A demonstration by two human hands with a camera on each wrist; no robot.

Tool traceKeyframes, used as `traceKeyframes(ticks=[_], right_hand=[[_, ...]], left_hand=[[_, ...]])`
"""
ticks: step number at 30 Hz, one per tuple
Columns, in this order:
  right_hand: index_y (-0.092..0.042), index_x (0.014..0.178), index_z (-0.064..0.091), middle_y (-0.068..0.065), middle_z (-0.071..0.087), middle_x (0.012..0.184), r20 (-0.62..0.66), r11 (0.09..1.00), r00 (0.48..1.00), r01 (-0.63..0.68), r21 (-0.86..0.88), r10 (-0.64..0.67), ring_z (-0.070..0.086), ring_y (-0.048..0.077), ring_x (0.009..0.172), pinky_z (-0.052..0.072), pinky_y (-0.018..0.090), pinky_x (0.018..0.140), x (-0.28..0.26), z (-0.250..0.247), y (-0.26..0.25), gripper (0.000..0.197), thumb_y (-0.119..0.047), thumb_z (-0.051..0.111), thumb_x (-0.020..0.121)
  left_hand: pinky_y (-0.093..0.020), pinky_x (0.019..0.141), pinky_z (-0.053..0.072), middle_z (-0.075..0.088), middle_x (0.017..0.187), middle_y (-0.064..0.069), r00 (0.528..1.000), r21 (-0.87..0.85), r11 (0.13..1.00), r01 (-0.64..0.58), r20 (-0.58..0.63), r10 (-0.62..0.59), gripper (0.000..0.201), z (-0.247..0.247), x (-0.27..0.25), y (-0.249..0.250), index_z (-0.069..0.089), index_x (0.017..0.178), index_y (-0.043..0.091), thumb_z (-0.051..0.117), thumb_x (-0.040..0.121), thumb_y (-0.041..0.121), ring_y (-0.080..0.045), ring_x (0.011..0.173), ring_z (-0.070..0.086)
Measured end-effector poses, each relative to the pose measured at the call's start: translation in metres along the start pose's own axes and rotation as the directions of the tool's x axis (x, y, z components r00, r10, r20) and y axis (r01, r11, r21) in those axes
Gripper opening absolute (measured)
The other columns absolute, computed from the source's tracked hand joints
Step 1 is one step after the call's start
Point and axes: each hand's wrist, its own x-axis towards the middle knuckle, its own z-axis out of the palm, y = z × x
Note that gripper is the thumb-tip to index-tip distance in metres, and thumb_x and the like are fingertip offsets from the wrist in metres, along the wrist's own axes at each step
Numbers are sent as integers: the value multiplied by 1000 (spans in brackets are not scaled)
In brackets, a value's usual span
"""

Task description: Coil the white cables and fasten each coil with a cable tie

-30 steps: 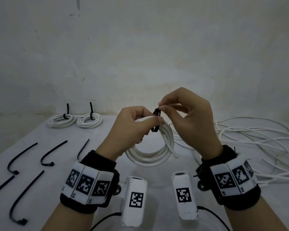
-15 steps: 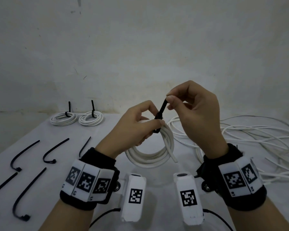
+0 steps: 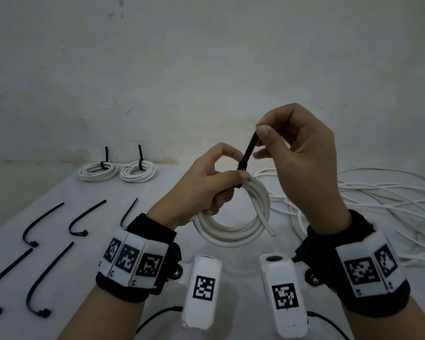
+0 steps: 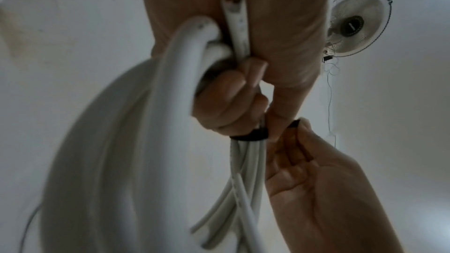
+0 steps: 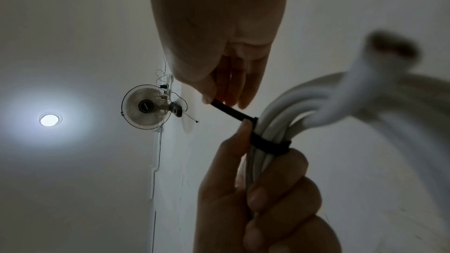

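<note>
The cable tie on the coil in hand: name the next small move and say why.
Probably one more short pull on the tail. The right hand pinches the cable tie by its tail, drawn out straight from the head, while the left hand grips the white coil just beside the band. The band already sits close round the strands; whether it is fully snug cannot be told.

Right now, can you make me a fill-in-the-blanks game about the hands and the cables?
1. The left hand holds a coil of ____ cable.
2. The right hand pinches the tail of a ____ cable tie.
3. At the back of the table lie ____ tied coils.

Missing words: white; black; two
</note>
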Motion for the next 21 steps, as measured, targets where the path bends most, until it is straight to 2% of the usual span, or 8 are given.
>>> traceKeyframes(ticks=[1,3,5,9,12,15,18,21], right_hand=[[-20,83,57,-5,61,77,35,1000,999,-19,-1,19,64,17,75,55,27,59,0,0,0,14,-7,58,89],[-19,83,60,-7,63,77,109,996,992,-62,-59,68,65,16,75,58,34,63,0,1,2,13,-8,62,87],[-16,80,64,-7,65,74,143,989,981,-116,-89,128,66,16,72,58,34,66,0,0,6,12,-6,68,84],[-17,71,65,-6,68,68,44,986,988,-144,-87,149,67,16,64,57,30,64,2,-7,10,19,-2,73,78],[-18,69,66,-9,68,66,-8,985,990,-140,-99,140,67,12,62,56,26,63,3,-9,11,20,-1,74,77],[-20,70,66,-12,67,65,-35,985,992,-126,-118,122,67,10,62,56,27,64,2,-7,11,20,-3,74,77],[-17,73,67,-12,68,70,-64,991,993,-104,-80,99,67,11,63,56,27,65,3,-5,8,16,-4,75,77],[-15,75,68,-11,69,71,-62,995,994,-94,-45,91,67,9,65,55,23,65,4,-8,4,14,-2,76,75]], left_hand=[[-21,41,16,43,43,8,1000,10,1000,-9,-7,9,15,0,0,0,45,106,5,52,94,10,-8,37,25],[-21,41,17,45,45,9,1000,36,999,-22,-13,23,6,-2,0,-1,48,98,9,52,94,10,-9,38,25],[-19,40,17,45,46,9,1000,40,999,-13,-21,14,4,-3,0,-4,49,91,11,53,93,10,-9,39,25],[-18,40,17,35,45,10,998,-8,999,46,43,-46,7,2,0,-7,48,95,6,54,92,10,-9,40,23],[-21,41,18,41,50,5,995,-42,998,49,87,-46,13,7,0,-9,45,90,9,58,90,11,-8,40,26],[-25,43,21,44,54,4,995,-43,998,55,82,-52,12,7,0,-8,44,89,10,55,93,12,-7,41,31],[-22,45,34,51,70,-9,999,-65,998,22,37,-19,14,6,2,-8,49,81,14,60,90,17,-9,46,40],[-23,48,43,50,71,-11,997,-107,994,21,73,-13,15,7,3,-9,49,80,14,62,88,17,-11,48,45]])
